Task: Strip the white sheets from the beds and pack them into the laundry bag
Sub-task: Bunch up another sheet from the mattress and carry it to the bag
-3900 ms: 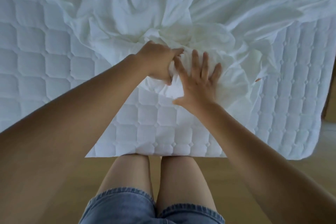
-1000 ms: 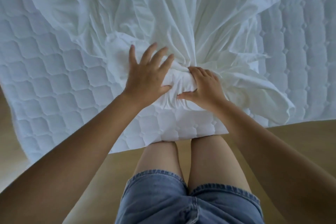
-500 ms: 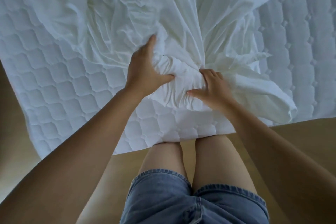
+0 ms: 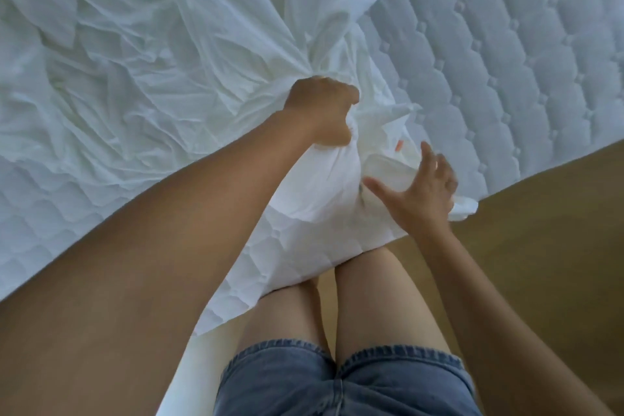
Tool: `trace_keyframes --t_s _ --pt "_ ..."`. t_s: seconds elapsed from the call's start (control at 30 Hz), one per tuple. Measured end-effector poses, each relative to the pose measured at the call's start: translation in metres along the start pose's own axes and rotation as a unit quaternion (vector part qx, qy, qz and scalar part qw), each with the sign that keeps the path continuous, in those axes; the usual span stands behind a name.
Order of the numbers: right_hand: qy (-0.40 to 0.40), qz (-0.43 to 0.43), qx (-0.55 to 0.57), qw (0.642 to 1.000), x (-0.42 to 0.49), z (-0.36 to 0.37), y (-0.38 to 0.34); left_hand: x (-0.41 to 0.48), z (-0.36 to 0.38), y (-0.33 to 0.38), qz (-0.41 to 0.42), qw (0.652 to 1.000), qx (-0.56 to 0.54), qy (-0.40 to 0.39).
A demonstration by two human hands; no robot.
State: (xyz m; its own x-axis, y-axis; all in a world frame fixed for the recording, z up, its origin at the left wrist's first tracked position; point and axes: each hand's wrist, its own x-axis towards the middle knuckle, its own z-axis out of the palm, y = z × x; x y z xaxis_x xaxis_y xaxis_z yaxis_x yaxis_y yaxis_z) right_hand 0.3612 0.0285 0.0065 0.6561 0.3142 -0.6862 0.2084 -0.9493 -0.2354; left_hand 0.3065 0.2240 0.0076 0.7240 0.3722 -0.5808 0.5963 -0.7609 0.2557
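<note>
- One white sheet (image 4: pixel 162 54) lies crumpled on the bed, covering the left and far part of the quilted mattress (image 4: pixel 506 54).
- Its creases converge on one gathered point near the bed's near edge. The tight bundle runs from there towards the far side, and a loose end hangs towards the floor (image 4: pixel 540 246).
- Left hand (image 4: pixel 320 113): clenched round the gathered sheet, knuckles up.
- Right hand (image 4: pixel 427 187): released, fingers spread and thumb out, touching the loose folds just right of the left hand.
- A small orange tag (image 4: pixel 399 144) shows in the folds between the hands; no writing is legible on it.
- Denim shorts (image 4: pixel 337 382) are at the near edge.
</note>
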Motion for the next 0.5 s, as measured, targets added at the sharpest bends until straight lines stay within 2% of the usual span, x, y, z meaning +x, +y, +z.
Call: trace_keyframes --t_s 0.03,0.1,0.17,0.23,0.33,0.4,0.5 --pt "-0.034 0.072 0.054 0.995 0.002 0.0 0.004 0.009 0.0 0.004 -0.003 1.0 0.014 -0.006" --pt "-0.107 0.165 0.18 0.964 0.012 0.002 0.001 0.023 -0.001 0.012 -0.016 0.999 0.032 -0.016" --pt "-0.141 0.188 0.263 0.936 0.024 0.011 -0.013 0.027 0.001 0.011 -0.028 0.999 0.033 -0.022" --pt "-0.124 0.163 0.308 0.929 0.034 0.017 -0.027 0.031 0.004 0.01 -0.03 0.999 0.023 -0.024" --pt "-0.081 0.051 0.319 0.943 0.025 0.021 -0.036 0.037 0.007 0.007 -0.016 1.0 -0.013 -0.015" --pt "-0.107 -0.023 0.283 0.953 0.017 0.027 -0.041 0.044 0.007 0.005 -0.008 1.0 -0.016 -0.022" --pt "-0.144 -0.107 0.159 0.971 0.01 0.038 -0.064 0.053 0.003 0.001 -0.016 0.999 -0.034 -0.035"
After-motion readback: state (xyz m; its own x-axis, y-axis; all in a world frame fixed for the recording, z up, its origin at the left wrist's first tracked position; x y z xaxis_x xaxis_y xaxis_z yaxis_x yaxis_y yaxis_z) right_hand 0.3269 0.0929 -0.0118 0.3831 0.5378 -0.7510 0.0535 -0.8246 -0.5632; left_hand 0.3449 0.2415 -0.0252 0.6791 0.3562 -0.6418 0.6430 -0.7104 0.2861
